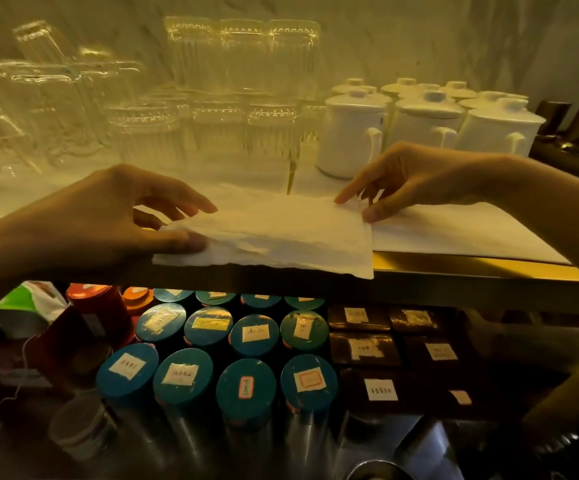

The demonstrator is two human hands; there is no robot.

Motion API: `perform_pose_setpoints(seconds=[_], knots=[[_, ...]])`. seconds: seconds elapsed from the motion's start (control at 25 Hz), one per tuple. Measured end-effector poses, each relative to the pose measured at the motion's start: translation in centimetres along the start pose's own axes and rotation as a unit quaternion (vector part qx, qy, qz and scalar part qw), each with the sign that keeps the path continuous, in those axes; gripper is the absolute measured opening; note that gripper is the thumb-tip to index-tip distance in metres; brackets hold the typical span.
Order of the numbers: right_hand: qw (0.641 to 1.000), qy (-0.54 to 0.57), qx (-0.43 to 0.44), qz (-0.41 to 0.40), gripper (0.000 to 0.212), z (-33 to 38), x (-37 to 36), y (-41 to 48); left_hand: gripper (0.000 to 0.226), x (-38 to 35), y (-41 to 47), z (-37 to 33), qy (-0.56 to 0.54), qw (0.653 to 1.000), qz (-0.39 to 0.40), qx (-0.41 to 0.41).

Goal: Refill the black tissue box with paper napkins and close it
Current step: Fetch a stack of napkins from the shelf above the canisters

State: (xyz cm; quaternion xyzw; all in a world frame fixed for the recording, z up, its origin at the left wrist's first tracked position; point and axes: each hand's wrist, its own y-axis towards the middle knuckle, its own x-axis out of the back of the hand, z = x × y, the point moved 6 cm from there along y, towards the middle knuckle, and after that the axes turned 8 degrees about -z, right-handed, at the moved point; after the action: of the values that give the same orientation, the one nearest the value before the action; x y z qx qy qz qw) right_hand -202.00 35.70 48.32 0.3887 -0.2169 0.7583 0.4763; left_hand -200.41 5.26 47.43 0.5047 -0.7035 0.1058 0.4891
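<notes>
Both hands pinch one paper napkin (held flat) above the shelf edge: left hand grips its left end, right hand its right corner.

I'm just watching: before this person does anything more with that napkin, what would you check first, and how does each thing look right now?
1. Left hand grips the paper napkin: ok, thumb and fingers pinch its left end.
2. Right hand has the other end: ok, fingertips at the right corner.
3. Napkin flat and tidy: not ok, it looks crumpled and hangs over the shelf edge.
4. Black tissue box within reach: cannot tell, none in view.
5. White lidded mugs clear of the hands: ok, they stand behind.
</notes>
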Motion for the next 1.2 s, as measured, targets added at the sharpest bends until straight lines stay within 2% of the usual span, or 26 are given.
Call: perform_pose_setpoints(seconds=[0.16, 0.32, 0.48, 0.6, 0.8, 0.96, 1.08, 1.2], knots=[[1.0, 0.013, 0.007, -0.009, 0.035, -0.1, -0.2, 0.0, 0.036, 0.0, -0.1, 0.6, -0.036, 0.999, 0.005, -0.008], [0.999, 0.027, 0.017, -0.021, 0.032, 0.0, -0.4, 0.0, 0.045, -0.3, -0.5, -0.1, -0.045, 0.996, 0.031, -0.065], [0.999, 0.02, 0.022, -0.036, 0.024, 0.2, -0.5, -0.2, 0.037, -0.4, -1.1, -0.1, -0.05, 0.995, 0.005, -0.088], [0.998, 0.012, 0.023, -0.05, 0.02, 0.4, -0.6, -0.3, 0.031, -0.3, -0.9, 0.1, -0.054, 0.995, -0.013, -0.088], [0.996, -0.021, 0.034, -0.085, 0.019, 0.9, -1.1, -0.8, 0.04, 0.3, -1.0, -0.2, 0.001, 0.993, -0.078, -0.086], [0.992, -0.026, 0.051, -0.114, 0.015, 1.3, -1.1, -1.5, 0.037, 0.6, -1.1, 0.4, 0.061, 0.992, -0.103, -0.034], [0.99, -0.012, 0.051, -0.13, 0.014, 1.5, -1.1, -2.0, 0.022, 0.5, -1.0, -0.1, 0.073, 0.991, -0.107, -0.031], [0.987, -0.011, 0.053, -0.152, 0.016, 1.6, -0.9, -2.6, 0.017, 0.8, -1.1, -0.8, 0.061, 0.989, -0.131, -0.034]])
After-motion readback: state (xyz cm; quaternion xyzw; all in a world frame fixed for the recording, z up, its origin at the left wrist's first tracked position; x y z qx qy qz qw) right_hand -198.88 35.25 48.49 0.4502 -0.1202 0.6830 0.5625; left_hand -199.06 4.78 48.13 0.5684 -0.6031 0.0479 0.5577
